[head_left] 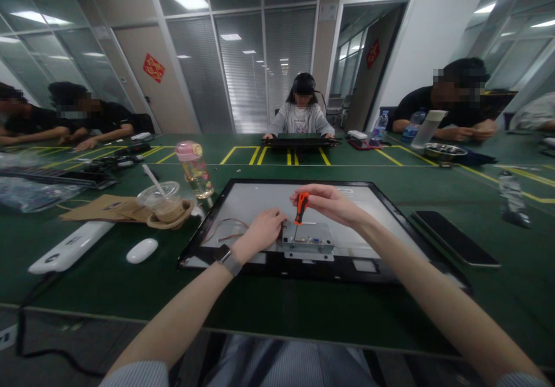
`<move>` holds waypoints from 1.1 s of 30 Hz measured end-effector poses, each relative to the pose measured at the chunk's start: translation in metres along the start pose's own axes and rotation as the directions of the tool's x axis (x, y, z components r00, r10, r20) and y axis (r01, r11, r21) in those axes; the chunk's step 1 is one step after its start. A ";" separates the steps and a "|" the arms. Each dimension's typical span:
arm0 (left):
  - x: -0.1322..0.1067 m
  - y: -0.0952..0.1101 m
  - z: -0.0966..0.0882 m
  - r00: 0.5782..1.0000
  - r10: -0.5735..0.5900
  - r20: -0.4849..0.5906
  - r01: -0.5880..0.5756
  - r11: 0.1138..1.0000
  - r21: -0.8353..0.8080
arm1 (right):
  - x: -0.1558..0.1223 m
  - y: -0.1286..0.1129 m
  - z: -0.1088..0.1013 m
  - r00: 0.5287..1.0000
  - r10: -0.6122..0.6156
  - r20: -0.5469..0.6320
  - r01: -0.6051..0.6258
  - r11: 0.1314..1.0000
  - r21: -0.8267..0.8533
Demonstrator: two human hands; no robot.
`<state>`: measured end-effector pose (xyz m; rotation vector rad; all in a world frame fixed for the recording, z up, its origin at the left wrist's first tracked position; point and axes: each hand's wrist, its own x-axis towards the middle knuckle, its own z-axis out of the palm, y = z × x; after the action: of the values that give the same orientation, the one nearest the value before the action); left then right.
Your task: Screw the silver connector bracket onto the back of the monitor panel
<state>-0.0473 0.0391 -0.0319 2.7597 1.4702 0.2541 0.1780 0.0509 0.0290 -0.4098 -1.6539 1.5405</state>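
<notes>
My right hand [327, 201] is closed on the top of an orange and black screwdriver [300, 207]. Its thin shaft points down, nearly upright, at a grey metal box [318, 235] with connector ports along its front. Whether the tip sits in a screw is too small to tell. My left hand [265, 229] has its fingers bent together against the left end of that box, holding it; the fingertips are partly hidden. Beneath both hands lies a flat panel [243, 199] with a black frame, and thin wires [229, 225] run across it left of the box.
A phone [455, 238] lies right of the panel. To the left are a white mouse [142, 250], a white power strip [71, 247], an iced drink cup [160, 199] and a pink-lidded bottle [194, 170]. A person [301, 112] sits opposite, with others at both sides.
</notes>
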 end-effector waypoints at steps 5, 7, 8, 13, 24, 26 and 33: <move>0.000 0.000 0.000 1.000 0.000 -0.006 0.000 1.000 -0.007 | 0.001 0.002 -0.001 0.995 -0.075 -0.065 0.071 0.995 -0.064; 0.000 0.000 0.000 1.000 -0.007 -0.007 0.007 1.000 -0.004 | 0.001 0.000 -0.001 0.998 -0.039 -0.049 0.036 0.998 -0.051; 0.000 0.001 0.000 1.000 -0.008 -0.006 0.008 1.000 -0.004 | 0.000 -0.001 -0.001 0.999 -0.019 -0.034 0.017 0.999 -0.038; 0.000 0.001 0.000 1.000 -0.005 -0.007 0.005 1.000 -0.005 | 0.000 -0.002 0.004 1.000 -0.022 -0.011 0.021 0.999 -0.030; 0.000 0.001 0.000 1.000 -0.008 -0.001 0.008 1.000 0.003 | 0.001 0.000 0.001 0.997 -0.053 -0.048 0.047 0.993 -0.108; -0.001 0.001 -0.001 1.000 -0.007 0.000 0.007 1.000 0.005 | 0.001 -0.001 0.003 0.999 -0.042 -0.034 0.038 0.995 -0.097; 0.000 0.000 0.001 1.000 -0.005 0.002 0.005 1.000 0.013 | 0.001 0.003 0.000 0.990 -0.103 -0.092 0.080 0.971 -0.224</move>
<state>-0.0472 0.0388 -0.0327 2.7648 1.4832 0.2429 0.1764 0.0525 0.0272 -0.5139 -1.7429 1.2526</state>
